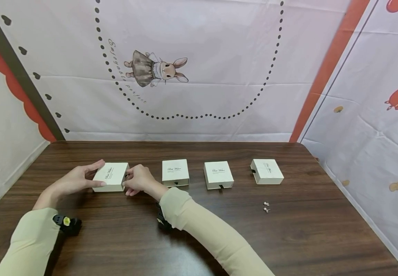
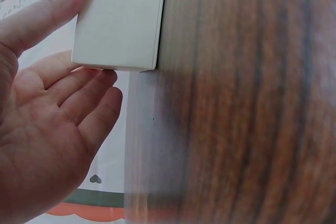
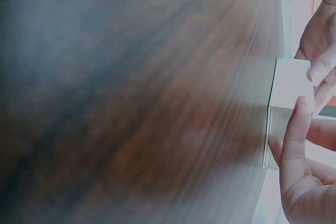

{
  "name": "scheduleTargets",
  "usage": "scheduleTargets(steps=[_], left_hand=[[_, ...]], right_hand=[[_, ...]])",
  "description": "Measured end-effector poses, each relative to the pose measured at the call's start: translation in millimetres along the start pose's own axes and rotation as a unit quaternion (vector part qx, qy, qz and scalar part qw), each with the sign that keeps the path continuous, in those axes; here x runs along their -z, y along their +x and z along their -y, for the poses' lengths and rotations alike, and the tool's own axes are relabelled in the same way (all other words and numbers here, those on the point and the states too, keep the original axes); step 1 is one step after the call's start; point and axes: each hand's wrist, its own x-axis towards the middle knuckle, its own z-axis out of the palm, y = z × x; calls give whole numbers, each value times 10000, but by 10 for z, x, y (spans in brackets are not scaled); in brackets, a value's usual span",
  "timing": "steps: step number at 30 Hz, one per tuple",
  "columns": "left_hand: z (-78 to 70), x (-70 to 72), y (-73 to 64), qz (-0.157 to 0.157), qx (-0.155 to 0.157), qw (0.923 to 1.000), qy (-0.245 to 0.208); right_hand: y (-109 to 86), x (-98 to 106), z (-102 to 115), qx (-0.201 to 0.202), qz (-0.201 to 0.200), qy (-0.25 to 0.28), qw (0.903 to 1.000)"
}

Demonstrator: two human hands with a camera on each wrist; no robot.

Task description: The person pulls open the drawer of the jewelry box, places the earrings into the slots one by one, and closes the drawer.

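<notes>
At the left of the table, in the head view, lies a small white drawer-style gift box (image 1: 113, 175) with dark lettering on its lid. My left hand (image 1: 76, 178) holds its left end, the thumb on the near side and fingers on the far side. In the left wrist view, the thumb and fingertips of my left hand (image 2: 58, 93) bracket the box (image 2: 118, 19). My right hand (image 1: 140, 180) grips the box's right end with curled fingers, near a bit of black tab. The right wrist view shows my right hand (image 3: 307, 177) at the box's (image 3: 289, 85) end face, partly hiding it.
Three similar white boxes, a middle-left one (image 1: 175, 171), a middle one (image 1: 218, 174) and a right one (image 1: 267, 171), stand in a row with black tabs showing. Small pearl-like earrings (image 1: 266, 207) lie before the right box. A printed cloth (image 1: 202, 69) hangs behind the brown table (image 1: 219, 230).
</notes>
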Motion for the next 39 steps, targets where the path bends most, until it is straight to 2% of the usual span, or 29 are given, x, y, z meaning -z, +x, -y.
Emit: scheduleTargets(steps=[5, 9, 14, 19, 21, 27, 31, 39], left_hand=[[-14, -26, -2, 10, -9, 10000, 35], [-25, -58, -28, -122, -38, 9998, 152], [-36, -84, -68, -412, 91, 9986, 315], [-87, -79, -63, -609, 322, 9971, 316], [-128, -75, -55, -649, 298, 9972, 223], [-295, -103, 2, -762, -97, 9969, -147], [-454, -175, 73, -859, -369, 9954, -208], [-844, -423, 299, -917, -532, 9936, -389]], right_hand=[[-10, 20, -30, -27, -54, -30, 10000], [-27, 95, -76, -9, -56, -39, 10000], [-54, 285, -129, 153, -23, 45, 9999], [-80, 519, -125, 383, 61, 113, 9992], [-101, 618, -105, 424, 77, 128, 9990], [-166, 890, -93, 467, 90, 304, 9984], [-230, 1062, -132, 387, 98, 454, 9982], [-399, 1509, -259, 421, -319, -181, 9984]])
